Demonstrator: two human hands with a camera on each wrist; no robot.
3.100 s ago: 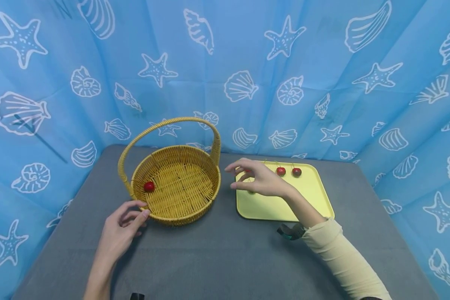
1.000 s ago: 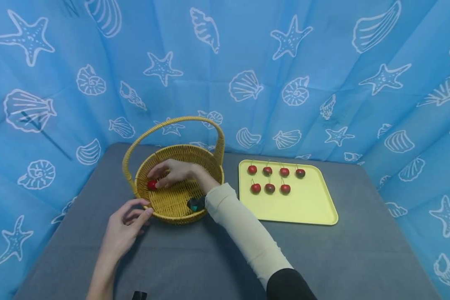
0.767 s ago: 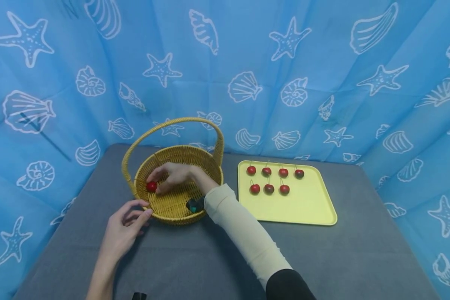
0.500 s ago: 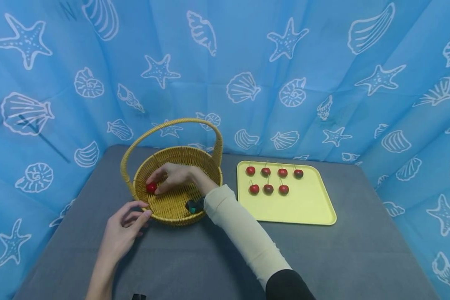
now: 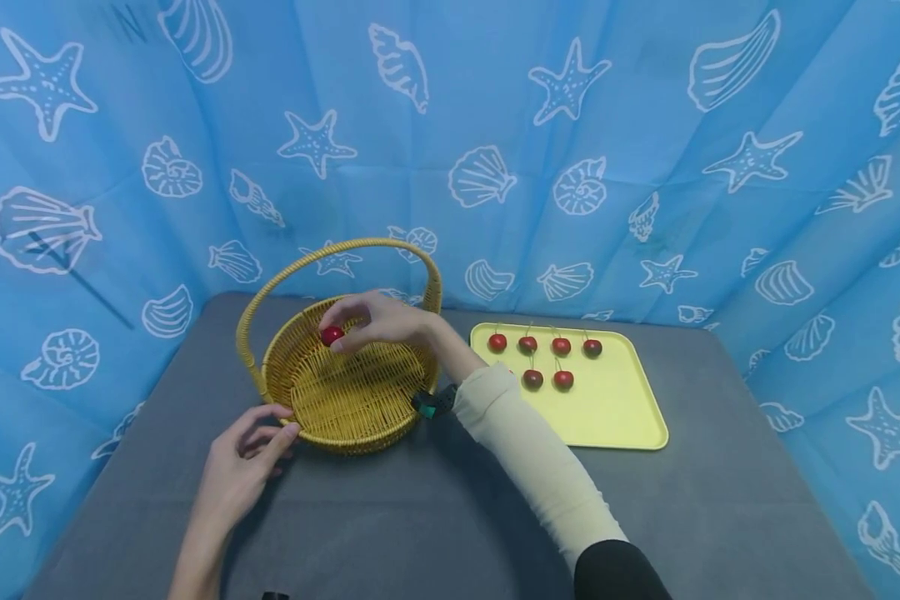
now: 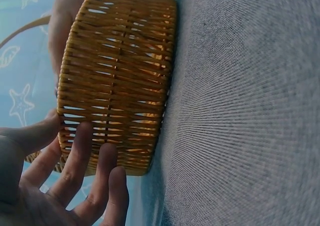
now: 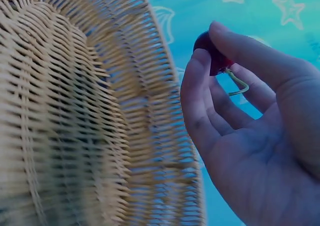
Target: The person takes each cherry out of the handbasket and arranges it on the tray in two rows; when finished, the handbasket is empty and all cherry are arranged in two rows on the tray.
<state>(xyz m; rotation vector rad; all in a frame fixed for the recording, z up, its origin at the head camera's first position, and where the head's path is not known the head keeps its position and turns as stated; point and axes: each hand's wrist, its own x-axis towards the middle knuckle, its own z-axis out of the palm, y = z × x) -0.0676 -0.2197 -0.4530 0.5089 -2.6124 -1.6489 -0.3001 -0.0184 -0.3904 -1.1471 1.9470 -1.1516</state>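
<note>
My right hand (image 5: pixel 382 321) pinches a dark red cherry (image 5: pixel 332 336) between thumb and fingertips, above the inside of a yellow wicker basket (image 5: pixel 352 437). In the right wrist view the cherry (image 7: pixel 207 44) has a green stem (image 7: pixel 240 85) that points toward the palm. My left hand (image 5: pixel 240 458) holds the basket's near left rim. The left wrist view has the thumb at the rim and the other fingers (image 6: pixel 75 161) along the outer woven wall (image 6: pixel 117 75). The tall arched handle (image 5: pixel 337 247) stands upright over the basket.
Right of the basket lies a yellow tray (image 5: pixel 615 417) with several stemmed cherries (image 5: pixel 532 379) in two rows. The right forearm crosses its left edge and partly covers one cherry. A grey cloth (image 5: pixel 390 533) covers the table; a blue shell-patterned curtain (image 5: pixel 435 125) hangs behind.
The right hand has gone from over the tray into the basket and taken hold of the cherry there. It has since lifted it up and rightward. The left hand stays at the rim.
</note>
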